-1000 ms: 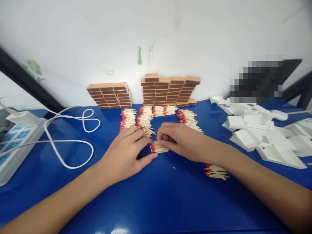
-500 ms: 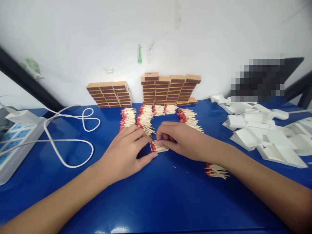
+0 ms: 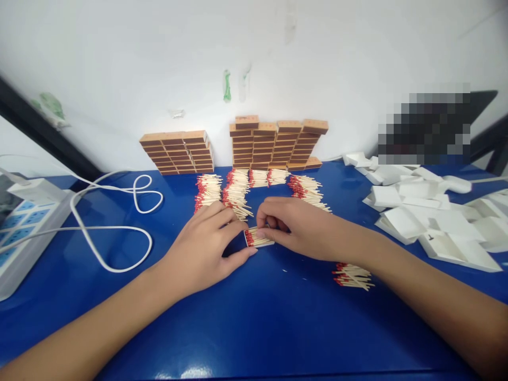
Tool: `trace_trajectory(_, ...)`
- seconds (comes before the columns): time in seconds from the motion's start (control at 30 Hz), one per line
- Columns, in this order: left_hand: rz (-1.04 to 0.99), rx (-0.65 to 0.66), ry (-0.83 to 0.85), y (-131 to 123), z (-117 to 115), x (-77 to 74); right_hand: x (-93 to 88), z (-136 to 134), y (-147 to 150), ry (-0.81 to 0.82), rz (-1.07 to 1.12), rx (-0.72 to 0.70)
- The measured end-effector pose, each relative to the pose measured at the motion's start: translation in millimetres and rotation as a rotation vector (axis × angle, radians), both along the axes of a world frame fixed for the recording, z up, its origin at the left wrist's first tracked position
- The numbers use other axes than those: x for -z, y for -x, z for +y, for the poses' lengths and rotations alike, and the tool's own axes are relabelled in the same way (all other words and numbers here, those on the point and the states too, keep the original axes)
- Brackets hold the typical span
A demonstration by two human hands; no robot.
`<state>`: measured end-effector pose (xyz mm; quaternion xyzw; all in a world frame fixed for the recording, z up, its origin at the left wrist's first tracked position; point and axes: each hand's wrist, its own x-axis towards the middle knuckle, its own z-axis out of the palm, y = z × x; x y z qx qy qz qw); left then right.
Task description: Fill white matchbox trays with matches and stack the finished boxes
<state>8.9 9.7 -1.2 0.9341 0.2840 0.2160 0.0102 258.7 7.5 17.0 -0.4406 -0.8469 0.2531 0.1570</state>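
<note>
A small white tray full of red-tipped matches [image 3: 257, 237] lies on the blue table between my hands. My left hand [image 3: 212, 243] rests at the tray's left end, thumb and fingers apart around it, with its thumb tip by the near edge. Over the tray's right part is my right hand [image 3: 283, 225], its thumb and index finger bent close together at the matches; whether a match is pinched is too small to tell. Beyond the hands are match piles [image 3: 208, 190], more matches [image 3: 237, 190] and a right-hand pile [image 3: 307, 190]. Another small pile [image 3: 352, 277] lies under my right forearm.
Stacked matchboxes stand against the wall in a left block [image 3: 178, 152] and a larger right block [image 3: 273, 145]. Empty white trays [image 3: 436, 211] are heaped at the right. A power strip [image 3: 34, 227] and white cable [image 3: 115, 228] lie at the left.
My right hand has shifted very slightly at the tray, and its fingertips sit a little differently on the matches. My left hand keeps its place.
</note>
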Motion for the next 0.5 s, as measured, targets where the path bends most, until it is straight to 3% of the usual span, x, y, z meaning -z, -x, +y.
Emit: trace_trajectory(0.5, 0.000, -0.001, -0.003, -0.3, -0.3, 0.2, -0.6, 0.6, -1.9, -0.025, -0.029, 0.020)
